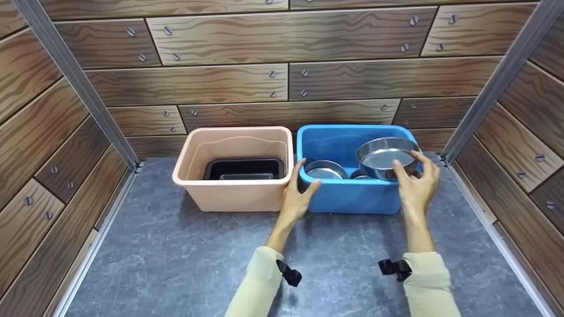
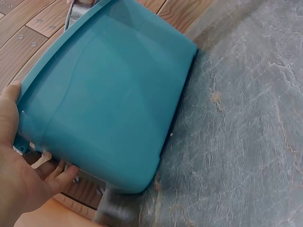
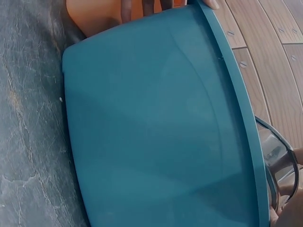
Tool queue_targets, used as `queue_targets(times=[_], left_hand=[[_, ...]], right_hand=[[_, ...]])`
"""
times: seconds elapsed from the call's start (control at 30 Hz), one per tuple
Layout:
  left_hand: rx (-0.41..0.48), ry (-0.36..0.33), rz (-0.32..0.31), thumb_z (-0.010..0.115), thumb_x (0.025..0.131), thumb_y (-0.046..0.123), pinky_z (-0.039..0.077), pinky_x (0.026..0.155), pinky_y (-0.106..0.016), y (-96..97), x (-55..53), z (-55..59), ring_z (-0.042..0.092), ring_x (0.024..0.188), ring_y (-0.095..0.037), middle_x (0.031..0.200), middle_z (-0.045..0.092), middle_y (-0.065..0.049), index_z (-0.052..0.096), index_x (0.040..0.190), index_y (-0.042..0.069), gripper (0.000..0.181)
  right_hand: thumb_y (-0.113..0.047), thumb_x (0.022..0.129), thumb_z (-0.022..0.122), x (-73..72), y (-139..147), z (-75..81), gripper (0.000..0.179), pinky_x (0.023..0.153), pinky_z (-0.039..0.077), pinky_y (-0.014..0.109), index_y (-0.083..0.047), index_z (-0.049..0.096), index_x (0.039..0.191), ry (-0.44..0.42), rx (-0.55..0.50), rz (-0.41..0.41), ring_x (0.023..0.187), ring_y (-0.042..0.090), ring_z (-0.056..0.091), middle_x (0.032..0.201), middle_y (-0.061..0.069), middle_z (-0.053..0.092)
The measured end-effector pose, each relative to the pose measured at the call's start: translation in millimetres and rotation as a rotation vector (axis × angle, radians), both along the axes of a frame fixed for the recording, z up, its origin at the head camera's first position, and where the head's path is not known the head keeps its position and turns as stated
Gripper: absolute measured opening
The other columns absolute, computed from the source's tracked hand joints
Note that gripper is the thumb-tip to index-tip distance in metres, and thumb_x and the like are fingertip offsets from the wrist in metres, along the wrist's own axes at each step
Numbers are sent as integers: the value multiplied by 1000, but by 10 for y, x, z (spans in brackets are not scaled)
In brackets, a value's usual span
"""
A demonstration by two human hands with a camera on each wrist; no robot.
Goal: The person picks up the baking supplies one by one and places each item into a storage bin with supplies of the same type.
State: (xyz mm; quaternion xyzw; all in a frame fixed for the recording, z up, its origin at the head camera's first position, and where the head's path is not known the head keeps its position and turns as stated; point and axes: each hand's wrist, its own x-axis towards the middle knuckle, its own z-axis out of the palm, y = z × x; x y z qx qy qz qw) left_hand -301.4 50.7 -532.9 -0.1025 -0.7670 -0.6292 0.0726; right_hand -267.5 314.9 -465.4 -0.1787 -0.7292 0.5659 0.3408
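My right hand (image 1: pixel 417 187) pinches the right side of a round metal cake pan (image 1: pixel 387 152), tilted at the blue bin's right end, partly above its rim. The pan also shows past the rim in the right wrist view. My left hand (image 1: pixel 296 198) grips the front left corner of the blue bin (image 1: pixel 352 198). In the left wrist view its thumb lies at the rim and its fingers (image 2: pixel 64 177) curl against the bin's end wall. Inside the bin, another round metal pan (image 1: pixel 326 171) lies at the left. Part of one more metal item (image 1: pixel 362 177) shows under the held pan; the front wall hides the rest.
Close on the left stands a peach bin (image 1: pixel 238 196) with a black rectangular pan (image 1: pixel 244 165) in it. Only a narrow gap separates the bins. Both stand on a grey marbled surface (image 1: pixel 176 264), before a wood-patterned back wall (image 1: pixel 229 83) with side walls.
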Motion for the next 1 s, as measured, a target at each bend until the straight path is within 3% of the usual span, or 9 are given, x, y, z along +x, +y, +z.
queue_targets(times=[0.33,0.53,1.0], left_hand=[[7,10,4,75,94,49,29,124,-53,11,-26,-11,35,152,-25,167,35,1,40,158,42,74],[14,22,-2,76,94,46,30,123,-51,24,-27,-22,37,151,-24,166,37,0,40,159,38,75],[8,22,-1,75,94,47,29,124,-53,12,-32,-10,36,151,-26,167,36,0,39,159,40,74]], right_hand=[[-20,91,80,-37,-14,-19,53,84,46,22,-12,64,140,-33,89,2,98,17,51,138,12,44],[-11,90,78,-34,-19,-55,45,91,51,21,-5,67,134,-11,76,-17,104,15,55,136,11,44],[-9,91,79,-18,-3,-85,47,99,52,28,-5,67,136,18,64,22,103,10,55,136,12,44]])
